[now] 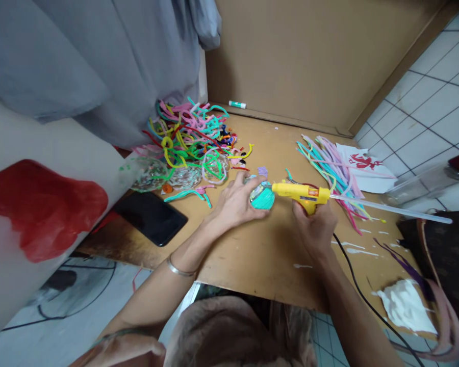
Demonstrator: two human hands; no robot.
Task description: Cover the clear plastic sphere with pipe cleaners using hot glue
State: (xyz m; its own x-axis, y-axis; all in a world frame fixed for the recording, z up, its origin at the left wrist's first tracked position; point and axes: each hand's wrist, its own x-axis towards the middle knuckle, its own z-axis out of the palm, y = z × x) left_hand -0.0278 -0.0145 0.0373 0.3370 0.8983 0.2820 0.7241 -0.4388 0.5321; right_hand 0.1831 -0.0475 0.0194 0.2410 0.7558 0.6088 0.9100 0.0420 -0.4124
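Observation:
My left hand (239, 201) is closed around a small round piece (262, 198), with turquoise strands over its near side and a clear part showing beside the fingers. Gripped in my right hand (316, 224) is a yellow hot glue gun (301, 192), its nozzle at the upper edge of the round piece. Whether the tip touches it I cannot tell. A long translucent glue stick (393, 208) juts from the back of the gun. Just beyond my left fingers lies a small lilac piece (262, 171).
Tangled colourful pipe cleaners (187, 132) and clear round pieces (185, 176) fill the back left, near a black phone (152, 218). Straight pipe cleaners (329, 163) lie right, by white paper (363, 165). A black cord (361, 285), crumpled tissue (407, 306) and dark bag (443, 260) sit at the right edge.

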